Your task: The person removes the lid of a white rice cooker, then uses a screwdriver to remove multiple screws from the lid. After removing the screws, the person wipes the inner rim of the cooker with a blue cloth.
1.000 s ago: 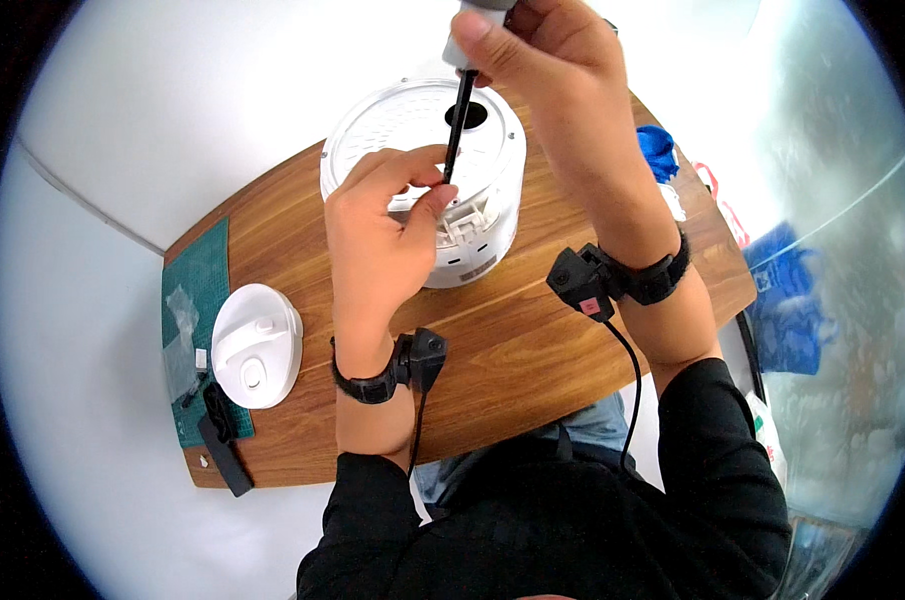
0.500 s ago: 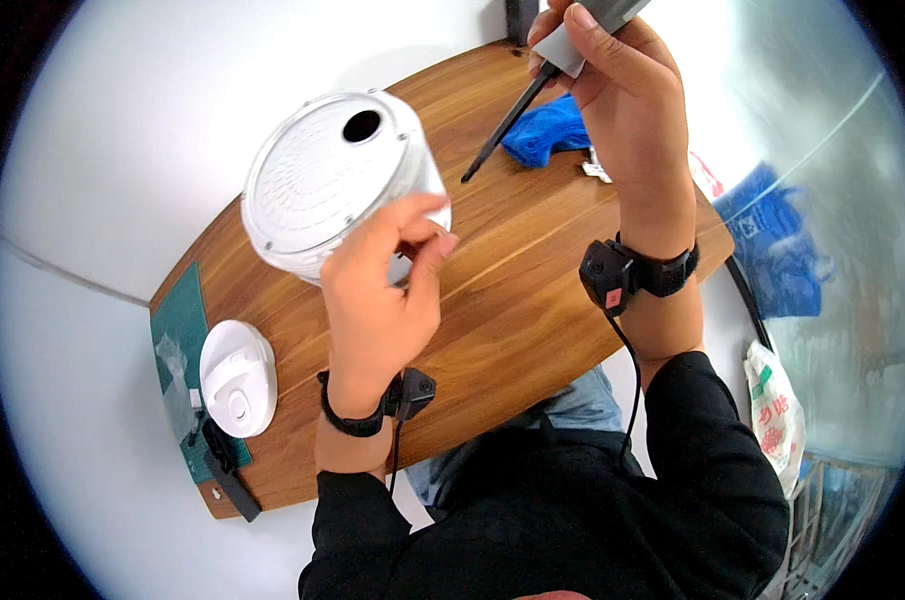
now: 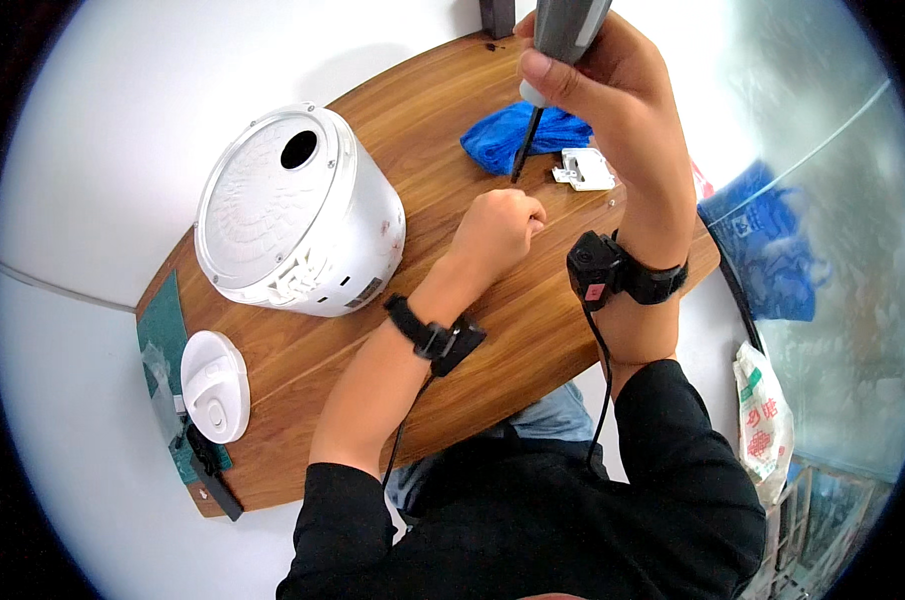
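Head view showed the left hand (image 3: 495, 232) gone from the white drum (image 3: 368, 225), where its fingers had been at the front edge a second earlier. It had swung right over the wooden table (image 3: 538, 325), with its fingers curled inward; whether they pinched anything could not be told. The right hand (image 3: 618, 95) stayed wrapped around the grey handle of the screwdriver (image 3: 571, 28), thumb laid along it. The tool's tip, earlier by the left fingertips at the drum, had come away to a place just beyond the left knuckles, near the blue cloth (image 3: 493, 142) and the white plastic piece (image 3: 587, 168). That suggested a break in the work on the drum, since neither hand touched it now.

The screwdriver's long axis ran steeply down the picture, handle at the upper edge, black tip pointing down and slightly left toward the table. The drum stood on the table left of both hands, its holed round end up; its axis appeared to lean toward the upper left, perhaps through lens bending. Its front fitting (image 3: 295, 281) faced the person's side.
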`<action>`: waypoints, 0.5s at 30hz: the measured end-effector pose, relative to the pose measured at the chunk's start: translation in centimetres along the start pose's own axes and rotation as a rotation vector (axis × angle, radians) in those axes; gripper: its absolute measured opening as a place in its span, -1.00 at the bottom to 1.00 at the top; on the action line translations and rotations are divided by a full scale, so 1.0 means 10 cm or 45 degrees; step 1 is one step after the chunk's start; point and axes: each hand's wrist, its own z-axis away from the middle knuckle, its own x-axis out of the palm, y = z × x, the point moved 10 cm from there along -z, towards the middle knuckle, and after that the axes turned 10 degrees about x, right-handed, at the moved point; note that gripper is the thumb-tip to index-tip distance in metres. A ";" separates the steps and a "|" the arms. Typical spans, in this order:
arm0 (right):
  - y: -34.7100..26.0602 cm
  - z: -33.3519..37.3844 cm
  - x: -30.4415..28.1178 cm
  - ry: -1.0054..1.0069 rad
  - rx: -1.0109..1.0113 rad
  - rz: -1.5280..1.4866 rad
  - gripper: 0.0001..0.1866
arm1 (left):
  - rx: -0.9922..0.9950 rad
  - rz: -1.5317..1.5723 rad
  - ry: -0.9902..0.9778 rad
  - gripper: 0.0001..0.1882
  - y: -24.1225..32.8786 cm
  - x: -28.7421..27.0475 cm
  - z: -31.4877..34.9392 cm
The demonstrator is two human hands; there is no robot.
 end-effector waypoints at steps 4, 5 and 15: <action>-0.07 0.03 -0.09 0.031 0.052 0.291 -0.63 | -0.077 -0.015 -0.070 -0.90 -0.19 0.26 -0.18; -0.09 0.03 -0.13 0.052 0.064 0.303 -0.64 | -0.108 -0.017 -0.074 -0.91 -0.22 0.30 -0.21; 0.00 -0.05 0.07 0.020 0.159 0.296 -0.76 | -0.182 0.042 -0.055 -0.77 -0.27 0.37 -0.24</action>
